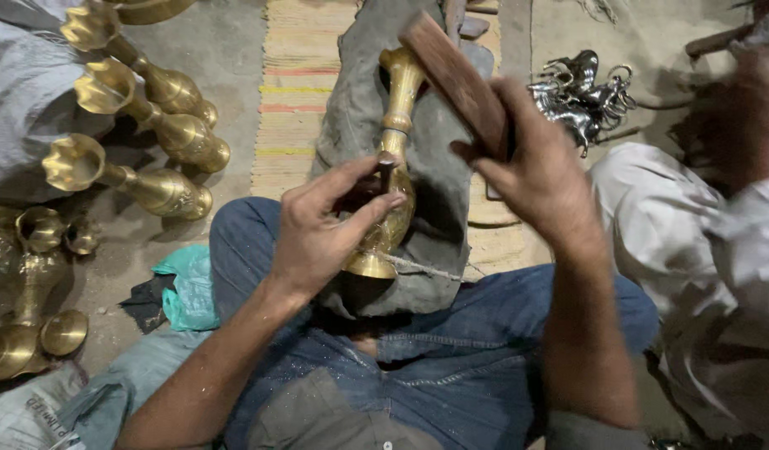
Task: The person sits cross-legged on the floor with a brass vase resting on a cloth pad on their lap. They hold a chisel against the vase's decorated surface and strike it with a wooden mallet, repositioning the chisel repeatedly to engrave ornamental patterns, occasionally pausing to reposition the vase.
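A brass vase lies on its side on a grey padded cloth over my lap, its flared mouth pointing away and its foot toward me. My left hand pinches a short dark chisel upright against the vase's round body. Raised above and to the right, my right hand grips a brown wooden block, tilted and slightly blurred. My jeans-clad legs lie below.
Several more brass vases lie on the concrete floor at the left, with others at the lower left. A teal cloth is beside my knee. Shiny silver metal figures lie upper right. Another person in white sits at the right.
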